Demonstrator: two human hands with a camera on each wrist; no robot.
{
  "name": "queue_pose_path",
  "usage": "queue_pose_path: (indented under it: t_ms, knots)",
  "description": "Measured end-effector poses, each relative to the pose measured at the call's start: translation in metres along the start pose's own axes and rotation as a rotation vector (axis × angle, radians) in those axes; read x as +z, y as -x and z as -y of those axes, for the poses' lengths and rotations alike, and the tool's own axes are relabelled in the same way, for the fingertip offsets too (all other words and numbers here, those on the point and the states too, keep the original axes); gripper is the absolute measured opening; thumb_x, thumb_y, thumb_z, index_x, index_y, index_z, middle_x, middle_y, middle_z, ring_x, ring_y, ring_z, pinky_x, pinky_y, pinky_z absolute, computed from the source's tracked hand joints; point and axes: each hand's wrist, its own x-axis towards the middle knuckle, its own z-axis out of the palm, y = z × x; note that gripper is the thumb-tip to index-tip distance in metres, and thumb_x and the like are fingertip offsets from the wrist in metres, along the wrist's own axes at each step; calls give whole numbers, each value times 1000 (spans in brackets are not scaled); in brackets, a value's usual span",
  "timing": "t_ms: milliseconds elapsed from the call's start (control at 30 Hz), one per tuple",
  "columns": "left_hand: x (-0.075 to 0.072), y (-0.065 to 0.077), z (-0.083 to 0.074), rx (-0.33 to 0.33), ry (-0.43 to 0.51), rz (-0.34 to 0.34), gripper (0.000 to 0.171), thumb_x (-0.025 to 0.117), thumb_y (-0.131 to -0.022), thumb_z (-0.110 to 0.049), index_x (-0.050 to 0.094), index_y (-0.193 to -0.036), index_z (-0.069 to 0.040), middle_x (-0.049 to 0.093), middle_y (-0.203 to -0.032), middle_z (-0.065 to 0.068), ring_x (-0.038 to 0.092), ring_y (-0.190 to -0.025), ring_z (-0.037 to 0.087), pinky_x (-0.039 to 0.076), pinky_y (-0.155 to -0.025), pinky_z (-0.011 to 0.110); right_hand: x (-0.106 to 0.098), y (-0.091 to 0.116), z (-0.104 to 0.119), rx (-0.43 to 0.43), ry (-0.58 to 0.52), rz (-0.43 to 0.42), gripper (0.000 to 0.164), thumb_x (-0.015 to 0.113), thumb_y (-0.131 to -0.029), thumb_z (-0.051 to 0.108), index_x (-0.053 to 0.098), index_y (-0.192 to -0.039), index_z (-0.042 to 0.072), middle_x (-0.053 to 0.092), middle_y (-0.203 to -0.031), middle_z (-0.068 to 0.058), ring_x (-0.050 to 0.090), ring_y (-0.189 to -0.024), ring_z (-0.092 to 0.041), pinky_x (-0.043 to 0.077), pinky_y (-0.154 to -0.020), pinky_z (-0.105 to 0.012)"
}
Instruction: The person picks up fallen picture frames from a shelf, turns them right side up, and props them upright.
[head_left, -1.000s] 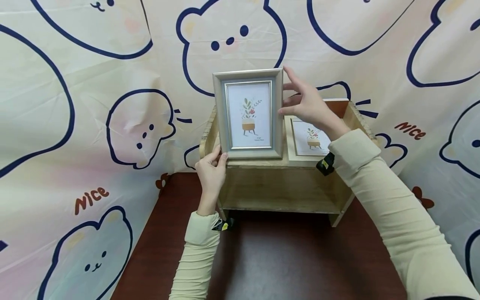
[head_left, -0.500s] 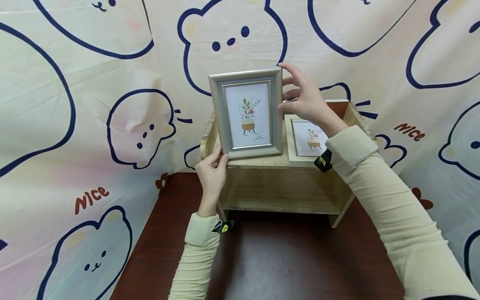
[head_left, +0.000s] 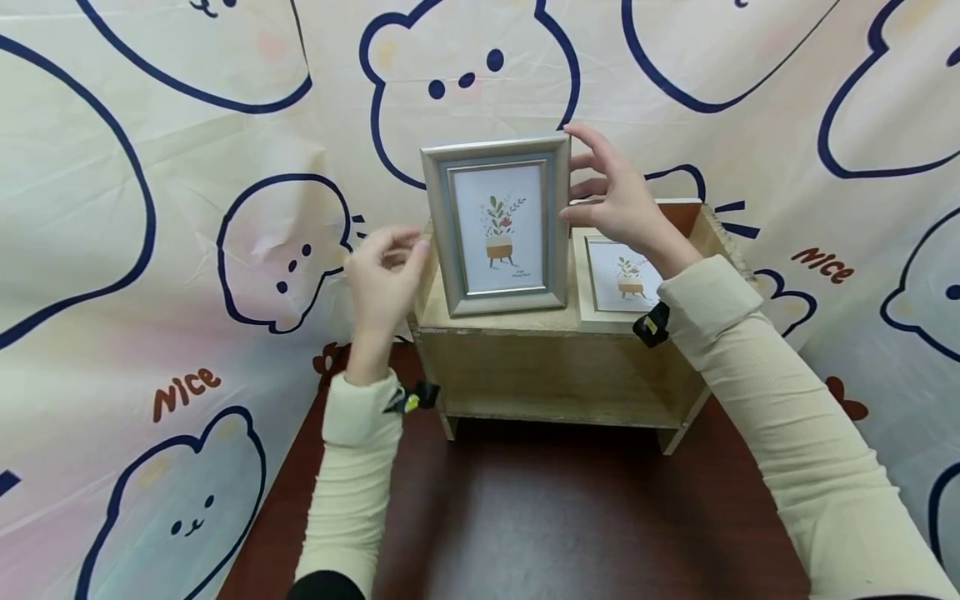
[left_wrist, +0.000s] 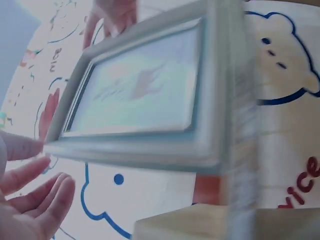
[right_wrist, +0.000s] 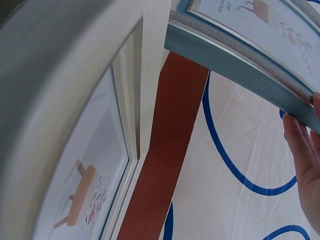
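A silver-grey picture frame (head_left: 498, 229) with a potted-plant print stands near upright, leaning back a little, on top of a small wooden shelf (head_left: 555, 375). My right hand (head_left: 621, 196) holds its right side, with the index finger up at the top corner and the thumb low on the edge. In the right wrist view, fingers (right_wrist: 300, 150) meet the edge of that frame. My left hand (head_left: 384, 279) is off to the left of the frame, fingers loosely bent and holding nothing. In the left wrist view, the left fingers (left_wrist: 45, 195) are close beside the frame, which looks blurred.
A second, cream picture frame (head_left: 617, 279) with a similar print sits on the shelf top at the right, partly behind my right wrist. The shelf stands on a dark brown table (head_left: 540, 517). A cloth with bear drawings (head_left: 292, 250) hangs behind and at both sides.
My left hand has let go of the frame's lower left corner and moved up and left. The frame has tilted slightly, its left side shifting a little left. My right hand stays on it.
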Motion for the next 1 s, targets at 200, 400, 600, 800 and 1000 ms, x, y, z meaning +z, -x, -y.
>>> queue_pose_path:
  t_ms: [200, 400, 600, 800, 1000]
  knots:
    - [-3, -31, 11, -231, 245, 312, 62, 64, -81, -1, 39, -137, -9, 50, -124, 14, 53, -107, 27, 44, -89, 41, 0, 0, 0, 4, -9, -1, 89, 64, -75, -13, 29, -140, 37, 49, -123, -9, 59, -94, -24, 52, -74, -36]
    - [0, -34, 19, -263, 244, 412, 75, 58, -82, 8, 26, -145, -19, 49, -124, 16, 55, -102, 28, 44, -90, 43, 2, -3, 0, 0, -10, 13, 91, 65, -74, -13, 27, -142, 34, 49, -124, -11, 59, -93, -25, 51, -73, -35]
    - [1, -29, 17, -194, 214, 364, 72, 56, -82, 11, 29, -144, -15, 51, -120, 16, 56, -99, 25, 47, -85, 39, 3, -8, 0, 7, 18, 14, 91, 64, -75, -12, 25, -142, 36, 48, -127, -9, 58, -97, -25, 51, -75, -38]
    - [1, -19, -7, -162, 203, 312, 70, 54, -81, 14, 28, -143, -6, 51, -119, 20, 56, -100, 26, 49, -81, 35, 2, -17, -3, -14, 34, 28, 88, 60, -78, -13, 23, -143, 33, 48, -123, -9, 55, -102, -23, 48, -82, -39]
    - [6, -10, -20, -85, 192, 279, 67, 53, -80, 17, 26, -140, 5, 50, -117, 26, 55, -98, 33, 48, -78, 38, 0, -23, -8, -23, 33, 25, 87, 59, -77, -16, 25, -143, 29, 48, -114, -8, 54, -100, -23, 48, -80, -36]
